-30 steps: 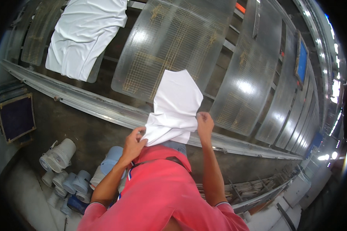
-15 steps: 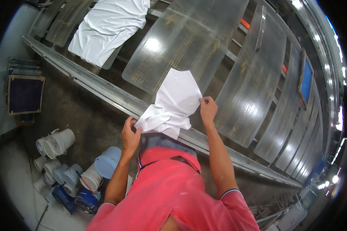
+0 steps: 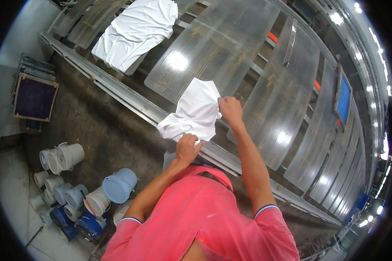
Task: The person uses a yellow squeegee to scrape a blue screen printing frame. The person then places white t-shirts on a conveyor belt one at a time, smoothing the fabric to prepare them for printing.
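Observation:
A piece of white fabric (image 3: pixel 192 108) lies rumpled over the near end of a shiny flat panel (image 3: pixel 170 71), its far part smoother and narrowing. My right hand (image 3: pixel 231 111) pinches the fabric's right edge between thumb and fingers. At the near edge, my left hand (image 3: pixel 188 149) has its fingers curled onto the cloth, thumb out to the right; its grip on the folds is partly hidden. Farther left, a larger white cloth (image 3: pixel 137 32) is spread wrinkled over another panel.
A metal rail (image 3: pixel 117 98) runs along the near side of the panels. Several buckets (image 3: pixel 119 185) stand on the floor at lower left. Framed screens (image 3: pixel 35 96) lean by the left wall. A blue framed screen (image 3: pixel 344 99) rests on panels at right.
My left hand has moved right, from the fabric's left corner to its near edge. My right hand has shifted slightly up and left along the right edge. The cloth is more bunched.

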`<state>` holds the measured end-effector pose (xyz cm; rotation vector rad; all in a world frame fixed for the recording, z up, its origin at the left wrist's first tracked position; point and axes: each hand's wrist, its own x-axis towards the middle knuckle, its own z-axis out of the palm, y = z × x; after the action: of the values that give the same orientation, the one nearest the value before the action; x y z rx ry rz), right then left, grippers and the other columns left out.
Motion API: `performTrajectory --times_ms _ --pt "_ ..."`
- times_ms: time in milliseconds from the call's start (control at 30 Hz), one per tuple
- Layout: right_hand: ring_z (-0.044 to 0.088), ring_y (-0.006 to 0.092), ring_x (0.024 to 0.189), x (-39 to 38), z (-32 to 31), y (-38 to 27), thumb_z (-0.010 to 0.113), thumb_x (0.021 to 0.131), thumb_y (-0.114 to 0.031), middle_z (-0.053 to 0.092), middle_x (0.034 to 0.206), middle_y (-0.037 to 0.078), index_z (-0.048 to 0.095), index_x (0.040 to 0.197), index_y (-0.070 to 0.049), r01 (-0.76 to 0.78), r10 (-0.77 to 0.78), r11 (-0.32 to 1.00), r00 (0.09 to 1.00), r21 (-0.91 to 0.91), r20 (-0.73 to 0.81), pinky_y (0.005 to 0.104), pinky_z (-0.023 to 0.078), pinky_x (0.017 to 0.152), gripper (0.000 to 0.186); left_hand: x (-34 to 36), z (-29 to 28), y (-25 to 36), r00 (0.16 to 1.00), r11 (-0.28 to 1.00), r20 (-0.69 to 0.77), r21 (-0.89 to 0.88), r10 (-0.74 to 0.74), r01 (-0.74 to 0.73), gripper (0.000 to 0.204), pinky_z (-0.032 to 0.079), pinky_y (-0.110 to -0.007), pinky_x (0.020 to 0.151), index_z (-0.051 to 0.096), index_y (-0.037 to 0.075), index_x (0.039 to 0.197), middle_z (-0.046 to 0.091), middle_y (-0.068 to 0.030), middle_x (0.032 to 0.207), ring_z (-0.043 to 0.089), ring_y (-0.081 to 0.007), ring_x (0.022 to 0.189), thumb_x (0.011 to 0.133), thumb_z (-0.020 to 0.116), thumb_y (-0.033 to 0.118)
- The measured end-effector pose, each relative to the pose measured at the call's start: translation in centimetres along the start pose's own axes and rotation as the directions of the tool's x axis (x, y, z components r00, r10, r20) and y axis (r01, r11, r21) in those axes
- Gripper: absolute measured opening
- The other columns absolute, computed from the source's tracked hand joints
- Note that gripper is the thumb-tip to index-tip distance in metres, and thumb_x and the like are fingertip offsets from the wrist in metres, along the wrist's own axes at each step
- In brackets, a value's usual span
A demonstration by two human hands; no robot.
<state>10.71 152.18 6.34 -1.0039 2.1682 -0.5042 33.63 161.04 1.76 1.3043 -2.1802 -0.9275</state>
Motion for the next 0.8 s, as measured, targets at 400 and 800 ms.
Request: performTrajectory --times_ms 400,800 --pt "0.061 0.0152 0.063 -0.5 -0.4 -3.0 0.060 0.091 -0.022 0.065 0.073 0.007 0.062 0.087 -0.002 -0.327 0.041 0.624 0.921 0.710 0.388 0.0275 0.048 0.058 0.020 2.4 3.2 -1.0 0.998 0.948 0.054 0.319 -0.031 0.012 0.021 0.043 -0.045 0.076 0.070 0.008 0.082 0.064 -0.0078 0.083 0.057 -0.0281 0.091 0.079 0.075 0.027" --pt "0.063 0.0140 0.059 1.9 0.2 0.1 0.066 0.078 -0.018 0.067 0.067 0.008 0.066 0.072 0.002 -0.067 0.000 0.896 0.988 0.438 0.152 0.0280 0.050 0.057 0.022 -1.3 -2.9 -1.9 0.835 0.697 -0.014 -0.559 -0.550 0.449 0.019 0.050 -0.028 0.073 0.070 -0.003 0.102 0.071 -0.0059 0.089 0.065 -0.0158 0.076 0.086 0.061 0.002"
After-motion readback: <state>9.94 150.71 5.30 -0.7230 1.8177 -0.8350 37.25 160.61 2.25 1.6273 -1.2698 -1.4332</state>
